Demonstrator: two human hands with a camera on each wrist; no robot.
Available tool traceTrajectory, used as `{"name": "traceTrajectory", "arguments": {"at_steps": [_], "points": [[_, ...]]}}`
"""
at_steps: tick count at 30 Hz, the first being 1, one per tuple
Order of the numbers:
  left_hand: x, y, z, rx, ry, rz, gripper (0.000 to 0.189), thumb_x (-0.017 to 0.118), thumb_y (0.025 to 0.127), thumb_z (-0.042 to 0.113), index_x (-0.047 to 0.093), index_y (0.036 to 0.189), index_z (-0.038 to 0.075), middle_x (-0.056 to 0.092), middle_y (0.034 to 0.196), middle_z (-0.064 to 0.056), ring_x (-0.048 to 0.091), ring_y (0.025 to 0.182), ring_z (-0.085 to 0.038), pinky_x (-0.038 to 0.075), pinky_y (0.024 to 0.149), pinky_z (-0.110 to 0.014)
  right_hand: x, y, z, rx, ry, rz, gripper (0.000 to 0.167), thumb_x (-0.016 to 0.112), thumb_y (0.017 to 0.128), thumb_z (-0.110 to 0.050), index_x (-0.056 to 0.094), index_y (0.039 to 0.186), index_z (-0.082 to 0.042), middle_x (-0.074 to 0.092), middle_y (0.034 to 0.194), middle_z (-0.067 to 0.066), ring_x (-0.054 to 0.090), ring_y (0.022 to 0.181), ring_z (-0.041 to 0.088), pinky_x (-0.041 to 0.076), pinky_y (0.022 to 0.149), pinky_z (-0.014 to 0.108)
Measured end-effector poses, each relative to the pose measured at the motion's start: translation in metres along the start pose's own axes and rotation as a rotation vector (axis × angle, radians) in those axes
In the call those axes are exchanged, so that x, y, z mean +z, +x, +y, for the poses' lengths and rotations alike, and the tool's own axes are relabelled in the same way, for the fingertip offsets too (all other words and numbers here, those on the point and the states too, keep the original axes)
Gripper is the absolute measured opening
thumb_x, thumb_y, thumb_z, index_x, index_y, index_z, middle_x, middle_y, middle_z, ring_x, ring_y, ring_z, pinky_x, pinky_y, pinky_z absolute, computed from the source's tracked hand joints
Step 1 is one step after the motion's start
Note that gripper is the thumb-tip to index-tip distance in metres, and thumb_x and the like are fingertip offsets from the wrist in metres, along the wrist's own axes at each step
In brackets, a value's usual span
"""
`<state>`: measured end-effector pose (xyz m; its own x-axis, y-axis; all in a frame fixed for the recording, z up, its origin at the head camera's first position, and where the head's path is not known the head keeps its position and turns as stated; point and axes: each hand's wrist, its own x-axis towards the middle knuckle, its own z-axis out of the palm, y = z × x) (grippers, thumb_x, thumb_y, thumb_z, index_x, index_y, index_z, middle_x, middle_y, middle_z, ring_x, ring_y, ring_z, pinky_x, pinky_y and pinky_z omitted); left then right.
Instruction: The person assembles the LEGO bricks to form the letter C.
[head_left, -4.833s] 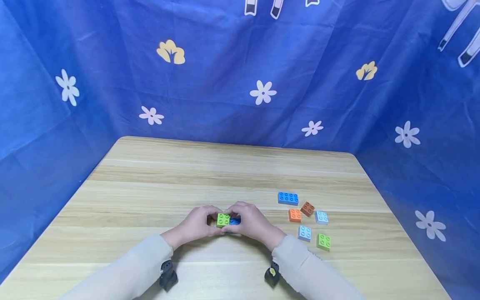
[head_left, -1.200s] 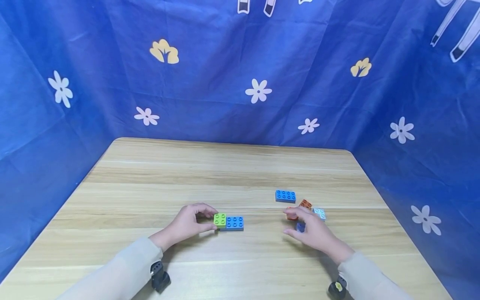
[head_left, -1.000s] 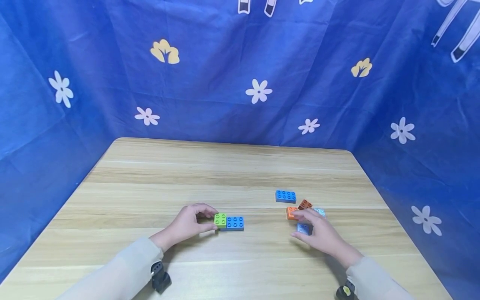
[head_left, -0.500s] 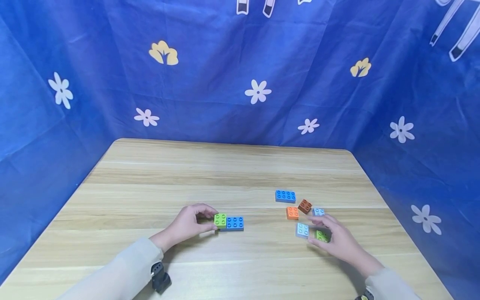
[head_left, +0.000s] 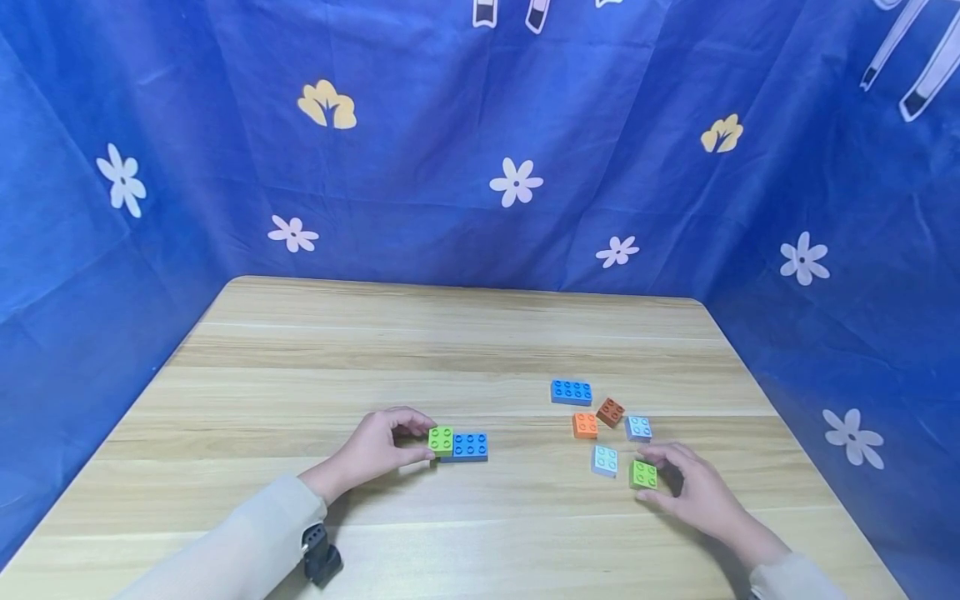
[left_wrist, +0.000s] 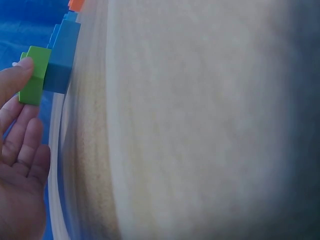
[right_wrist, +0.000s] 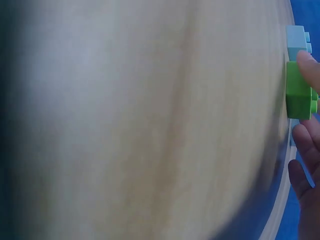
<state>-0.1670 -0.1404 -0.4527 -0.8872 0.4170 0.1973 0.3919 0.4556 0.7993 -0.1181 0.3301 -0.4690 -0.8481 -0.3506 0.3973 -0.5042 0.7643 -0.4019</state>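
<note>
My left hand (head_left: 371,447) pinches a green toy building brick (head_left: 440,441) between thumb and fingers. That brick sits on the left end of a blue brick (head_left: 470,447), whose bare studs show to the right; the left wrist view shows the green brick (left_wrist: 35,75) raised above the blue brick (left_wrist: 62,57). Over at the right, my right hand (head_left: 693,492) has thumb and fingertips on opposite sides of a second green brick (head_left: 642,475). In the right wrist view the thumb (right_wrist: 309,67) lies against this green brick (right_wrist: 298,92), with fingers at its other side.
Left of the right hand lies a light blue brick (head_left: 604,460), with another light blue brick (head_left: 638,428) farther back. Beyond are an orange brick (head_left: 585,425), a brown brick (head_left: 611,412) and a long blue brick (head_left: 572,392). Blue cloth (head_left: 420,208) surrounds the wooden table (head_left: 337,333).
My right hand has left the stack beside the left hand, passed over the loose bricks and come rightward to the second green brick. The left hand has stayed at the stack.
</note>
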Motion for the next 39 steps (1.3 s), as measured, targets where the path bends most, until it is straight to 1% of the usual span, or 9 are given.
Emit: {"name": "traceTrajectory", "arguments": {"at_steps": [5,11,17,22,26,29,32,36,39], "points": [[0.0,0.0,-0.001,-0.004,0.006,-0.001,0.034,0.083,0.073,0.018,0.069,0.103,0.009,0.066,0.091,0.007,0.062,0.085,-0.017,0.051,0.081,-0.033,0.001,-0.003,0.001,0.036,-0.035,-0.011,0.051,0.089,0.063,-0.024,0.066,0.108,-0.016,0.06,0.097,-0.015,0.057,0.083,0.006,0.051,0.078,0.037],[0.0,0.001,-0.001,-0.007,0.003,-0.003,0.034,0.083,0.073,0.018,0.069,0.103,0.008,0.066,0.092,0.006,0.062,0.085,-0.017,0.051,0.081,-0.034,0.0,-0.004,0.004,0.044,-0.043,0.0,0.044,0.089,0.062,-0.021,0.068,0.1,-0.02,0.057,0.091,-0.02,0.056,0.08,0.004,0.051,0.076,0.037],[0.0,0.001,-0.002,-0.01,0.001,-0.004,0.034,0.083,0.073,0.018,0.069,0.103,0.009,0.066,0.092,0.006,0.062,0.085,-0.016,0.051,0.081,-0.033,-0.003,0.003,0.004,0.052,-0.029,0.023,0.044,0.089,0.063,-0.018,0.068,0.101,-0.015,0.058,0.088,-0.018,0.058,0.079,0.007,0.052,0.074,0.037],[0.0,0.001,-0.003,-0.013,-0.005,-0.005,0.034,0.083,0.073,0.017,0.069,0.102,0.008,0.066,0.092,0.006,0.062,0.085,-0.017,0.051,0.08,-0.033,-0.004,0.018,-0.005,0.076,0.024,0.028,0.044,0.087,0.067,-0.019,0.067,0.105,-0.015,0.063,0.098,-0.009,0.064,0.083,0.013,0.055,0.074,0.04],[0.0,0.001,-0.003,-0.016,-0.004,-0.006,0.034,0.083,0.073,0.018,0.069,0.103,0.008,0.066,0.092,0.006,0.062,0.085,-0.016,0.051,0.08,-0.033,0.001,0.032,-0.016,0.034,0.069,0.047,0.045,0.087,0.066,-0.018,0.067,0.105,-0.014,0.065,0.103,-0.004,0.064,0.084,0.013,0.056,0.074,0.038],[0.0,0.001,-0.003,-0.019,-0.004,-0.006,0.034,0.083,0.073,0.018,0.069,0.103,0.008,0.066,0.091,0.006,0.062,0.085,-0.016,0.051,0.081,-0.033,0.007,0.042,-0.024,-0.009,0.117,0.049,0.046,0.087,0.066,-0.016,0.066,0.107,-0.013,0.064,0.101,-0.007,0.063,0.082,0.01,0.056,0.074,0.036],[0.0,0.001,-0.002,-0.021,-0.002,-0.006,0.034,0.083,0.073,0.018,0.069,0.103,0.008,0.066,0.091,0.007,0.062,0.085,-0.015,0.051,0.081,-0.033,0.015,0.053,-0.034,-0.048,0.152,0.046,0.045,0.087,0.067,-0.016,0.066,0.107,-0.013,0.063,0.099,-0.009,0.063,0.081,0.011,0.056,0.073,0.037],[0.0,0.001,-0.002,-0.019,0.005,-0.004,0.034,0.083,0.073,0.018,0.069,0.103,0.009,0.066,0.091,0.007,0.062,0.085,-0.015,0.051,0.08,-0.033,0.025,0.067,-0.047,-0.088,0.191,0.023,0.044,0.086,0.068,-0.019,0.067,0.108,-0.015,0.063,0.102,-0.008,0.064,0.082,0.014,0.055,0.072,0.039],[0.0,0.0,-0.001,-0.02,0.005,-0.003,0.034,0.083,0.073,0.018,0.069,0.103,0.009,0.066,0.091,0.007,0.062,0.085,-0.015,0.051,0.08,-0.033,0.033,0.076,-0.056,-0.102,0.211,-0.015,0.043,0.085,0.071,-0.023,0.066,0.11,-0.017,0.063,0.105,-0.008,0.064,0.084,0.015,0.054,0.073,0.039]]}}
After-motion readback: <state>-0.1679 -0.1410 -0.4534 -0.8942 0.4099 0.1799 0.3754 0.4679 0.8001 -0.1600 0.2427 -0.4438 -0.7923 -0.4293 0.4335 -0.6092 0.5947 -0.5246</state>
